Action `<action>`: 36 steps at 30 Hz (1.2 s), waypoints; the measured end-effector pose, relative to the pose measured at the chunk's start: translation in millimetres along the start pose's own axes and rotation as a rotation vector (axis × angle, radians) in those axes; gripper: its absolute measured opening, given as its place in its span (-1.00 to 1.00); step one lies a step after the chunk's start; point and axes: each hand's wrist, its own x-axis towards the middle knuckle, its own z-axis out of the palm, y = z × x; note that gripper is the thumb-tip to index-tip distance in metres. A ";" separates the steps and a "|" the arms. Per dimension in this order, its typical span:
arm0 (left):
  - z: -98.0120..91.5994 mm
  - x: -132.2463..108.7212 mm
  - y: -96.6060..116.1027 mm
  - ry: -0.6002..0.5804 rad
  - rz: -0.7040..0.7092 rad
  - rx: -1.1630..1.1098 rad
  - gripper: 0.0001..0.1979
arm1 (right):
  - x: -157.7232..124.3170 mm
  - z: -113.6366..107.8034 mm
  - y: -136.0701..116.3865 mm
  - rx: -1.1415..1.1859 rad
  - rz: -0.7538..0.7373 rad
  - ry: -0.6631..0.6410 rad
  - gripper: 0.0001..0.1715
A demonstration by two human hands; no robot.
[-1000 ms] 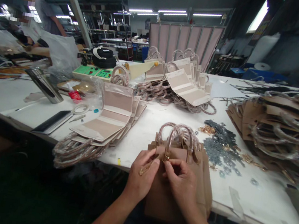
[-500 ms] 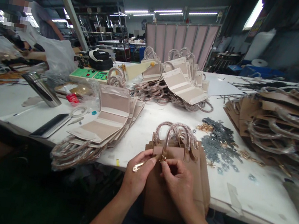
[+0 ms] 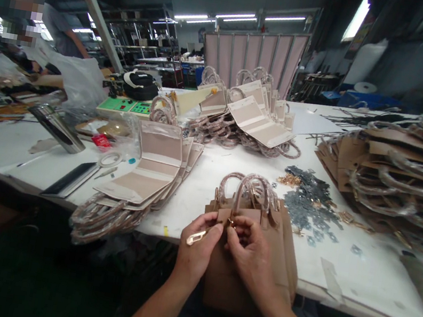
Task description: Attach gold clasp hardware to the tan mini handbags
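A brown handbag [image 3: 246, 289] stands upright at the table's front edge, its twin handles [image 3: 254, 187] wrapped in clear plastic. At the upper front of the bag, my left hand [image 3: 195, 253] is closed, thumb and fingers pinching a brown strap [image 3: 223, 215]. A gold metal clasp [image 3: 196, 237] pokes out on the outer side of that hand. Close beside it, my right hand [image 3: 252, 252] pinches a small gold fitting [image 3: 230, 222] against the strap. The fingertips hide most of the fitting and where it meets the leather.
Grey metal plates [image 3: 306, 196] and small gold pieces [image 3: 289, 179] lie right of the bag. Brown bags [image 3: 394, 178] are heaped at the far right. Beige bag panels with wrapped handles [image 3: 152, 170] are stacked left, more [image 3: 259, 118] behind. A steel flask [image 3: 58, 127] lies left; a person [image 3: 59, 35] stands beyond.
Both hands stay at the same spot on the bag. The fingers have shifted slightly around the gold fitting, and the clasp at my left hand has turned a little.
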 end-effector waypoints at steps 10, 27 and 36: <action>8.9 6.4 0.1 0.051 0.219 0.293 -0.79 | 15.3 -16.7 -28.6 -0.142 -0.173 -0.235 -0.90; 1.8 39.5 -15.9 0.048 -0.025 0.205 -0.42 | 44.1 -8.7 -16.1 0.363 0.263 -0.231 -0.63; -1.9 41.3 -8.0 0.085 -0.145 0.265 -0.35 | 117.1 -172.2 32.7 -0.465 -0.040 0.288 -0.64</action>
